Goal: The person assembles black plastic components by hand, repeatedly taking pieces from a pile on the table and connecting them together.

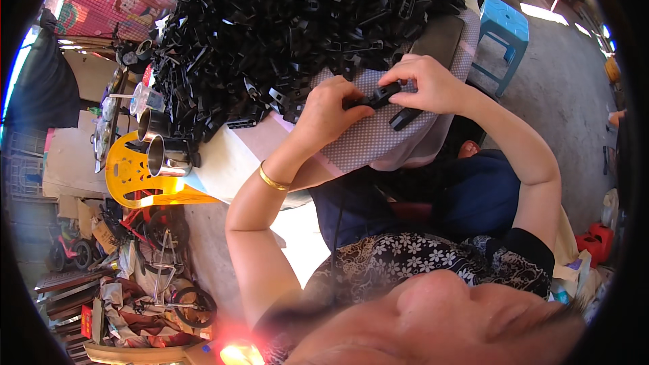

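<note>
Both hands meet over the near edge of a cloth-covered table. Between them is a small black plastic part (382, 96). My left hand (327, 109), with a gold bangle on its wrist, is closed round the part's left end, so that end is mostly hidden. My right hand (431, 85) pinches the other end between thumb and fingers. Just below the right fingers a second black plastic piece (404, 119) shows against the dotted cloth (362, 147); whether it lies there or is held I cannot tell. Beyond the hands rises a big heap of black plastic parts (291, 27).
A dark flat panel (438, 42) lies at the table's right side. Two metal cups (166, 157) and a clear plastic cup (149, 97) are at the left, by a yellow chair (125, 182). A blue stool (503, 23) stands at the right. Bicycles and clutter fill the lower left.
</note>
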### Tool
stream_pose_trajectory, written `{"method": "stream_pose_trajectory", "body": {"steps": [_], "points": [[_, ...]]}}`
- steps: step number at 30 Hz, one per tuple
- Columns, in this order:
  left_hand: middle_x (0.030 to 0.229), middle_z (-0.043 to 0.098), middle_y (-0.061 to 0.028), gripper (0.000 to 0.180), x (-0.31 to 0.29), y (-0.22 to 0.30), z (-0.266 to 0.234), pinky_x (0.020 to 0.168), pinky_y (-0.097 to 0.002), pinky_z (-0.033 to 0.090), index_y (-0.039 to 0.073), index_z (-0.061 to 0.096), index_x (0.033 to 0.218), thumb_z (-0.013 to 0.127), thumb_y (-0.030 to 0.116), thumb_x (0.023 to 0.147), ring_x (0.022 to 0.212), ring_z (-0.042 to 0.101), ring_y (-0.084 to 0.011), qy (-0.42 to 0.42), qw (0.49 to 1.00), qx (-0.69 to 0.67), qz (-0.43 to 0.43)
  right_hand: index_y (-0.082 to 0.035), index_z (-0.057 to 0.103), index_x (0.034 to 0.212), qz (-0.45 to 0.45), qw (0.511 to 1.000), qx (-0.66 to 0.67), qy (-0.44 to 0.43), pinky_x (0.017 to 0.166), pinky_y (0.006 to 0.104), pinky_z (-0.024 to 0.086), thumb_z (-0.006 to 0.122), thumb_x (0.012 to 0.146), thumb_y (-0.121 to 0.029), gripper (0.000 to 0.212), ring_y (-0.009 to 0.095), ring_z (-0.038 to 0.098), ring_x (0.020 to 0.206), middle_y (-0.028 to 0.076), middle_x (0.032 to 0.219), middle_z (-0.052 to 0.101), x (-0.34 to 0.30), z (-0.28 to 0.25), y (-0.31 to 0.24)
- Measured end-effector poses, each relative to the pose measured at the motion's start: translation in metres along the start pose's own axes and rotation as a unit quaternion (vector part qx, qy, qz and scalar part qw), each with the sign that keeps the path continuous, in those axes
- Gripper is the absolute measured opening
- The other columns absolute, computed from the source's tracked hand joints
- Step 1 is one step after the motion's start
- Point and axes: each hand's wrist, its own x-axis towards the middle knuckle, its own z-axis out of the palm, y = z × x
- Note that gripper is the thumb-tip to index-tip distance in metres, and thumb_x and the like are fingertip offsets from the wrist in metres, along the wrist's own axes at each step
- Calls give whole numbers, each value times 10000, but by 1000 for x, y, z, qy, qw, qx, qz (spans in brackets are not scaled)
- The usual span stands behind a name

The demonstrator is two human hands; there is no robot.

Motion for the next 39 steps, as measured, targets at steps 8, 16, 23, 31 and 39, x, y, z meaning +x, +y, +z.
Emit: {"method": "stream_pose_trajectory", "body": {"steps": [8,16,23,31,39], "points": [[753,585,-84,251,1,1,2,588,-289,464,-20,686,861,802,131,698,638,586,-172,10,1000,-23,-15,-25,719,874,-29,992,-119,19,753,344,466,746,653,-149,255,258,560,833,77,831,641,-5,-6,4],[740,553,-81,242,2,4,12,574,-292,455,-22,690,859,801,122,699,623,574,-180,21,1000,-21,0,-21,720,828,-66,994,-90,-9,728,356,460,774,648,-168,238,255,557,817,72,816,637,8,8,11],[777,574,-81,273,8,8,11,597,-301,463,-7,687,892,796,179,725,650,572,-184,-28,997,-60,37,-38,687,941,-126,950,-231,170,763,338,491,707,752,-150,220,253,581,889,71,926,621,33,-2,28],[908,588,-85,346,9,0,8,665,-304,488,40,656,1055,767,97,732,746,576,-204,117,993,-32,7,-28,679,862,-29,971,-156,181,668,302,494,681,789,-128,124,233,612,729,68,761,635,46,-1,28],[1000,587,-93,359,7,-6,7,790,-361,479,59,681,1006,755,40,655,896,548,-290,183,966,142,117,-4,676,823,207,961,173,-68,552,202,426,626,907,-213,231,49,547,621,38,739,673,29,-7,8]]}}
